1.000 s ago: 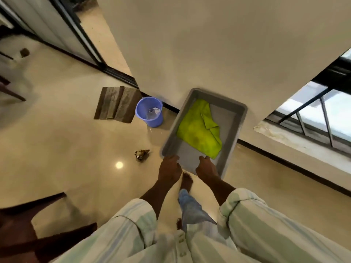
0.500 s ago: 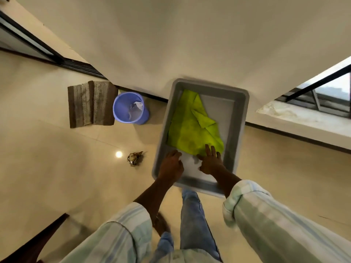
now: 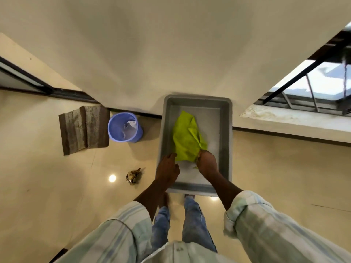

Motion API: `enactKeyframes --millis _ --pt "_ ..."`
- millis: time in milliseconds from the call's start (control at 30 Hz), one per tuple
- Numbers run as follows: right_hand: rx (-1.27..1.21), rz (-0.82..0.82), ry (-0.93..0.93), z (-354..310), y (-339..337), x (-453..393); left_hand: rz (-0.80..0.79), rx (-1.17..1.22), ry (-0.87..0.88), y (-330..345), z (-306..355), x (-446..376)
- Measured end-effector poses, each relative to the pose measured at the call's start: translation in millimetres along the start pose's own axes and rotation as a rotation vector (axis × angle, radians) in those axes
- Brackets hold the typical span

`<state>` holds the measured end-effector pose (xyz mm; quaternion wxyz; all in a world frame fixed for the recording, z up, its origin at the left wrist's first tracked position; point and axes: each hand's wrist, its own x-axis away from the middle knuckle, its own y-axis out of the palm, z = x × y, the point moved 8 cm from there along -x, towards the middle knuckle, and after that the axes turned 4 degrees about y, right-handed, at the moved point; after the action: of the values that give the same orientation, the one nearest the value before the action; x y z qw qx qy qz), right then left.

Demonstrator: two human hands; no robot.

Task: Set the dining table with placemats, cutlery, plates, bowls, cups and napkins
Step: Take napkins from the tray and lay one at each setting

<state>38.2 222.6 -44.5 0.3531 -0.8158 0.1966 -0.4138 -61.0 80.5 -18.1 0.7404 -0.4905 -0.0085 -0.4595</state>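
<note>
Lime-green cloth [image 3: 187, 141] lies bunched in a grey tub [image 3: 227, 130] on the floor. The right hand [image 3: 207, 162] grips its near corner, fingertips hidden in the fabric; the left hand [image 3: 167, 168] rests at the tub's left wall, grip unclear.

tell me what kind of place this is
Probably a room in a home, beside a wall. Signs: polished tile floor, a blue wastebasket next to a brown floor mat, and a barred window. A grey tub sits on the floor.
</note>
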Motion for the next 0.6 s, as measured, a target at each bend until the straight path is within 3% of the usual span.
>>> enactKeyframes --millis 133,233,467,600 --pt "-0.335 0.097 0.003 -50 -57 37 -0.014 0.055 0.132 -33 29 4" --pt "-0.334 0.116 0.001 -79 -91 53 -0.024 0.125 0.279 -68 60 14" --pt "-0.279 0.2 -0.001 -132 -165 78 0.005 0.39 0.356 -127 89 11" --pt "-0.213 0.102 -0.034 -155 -188 93 0.085 0.391 0.421 -157 96 23"
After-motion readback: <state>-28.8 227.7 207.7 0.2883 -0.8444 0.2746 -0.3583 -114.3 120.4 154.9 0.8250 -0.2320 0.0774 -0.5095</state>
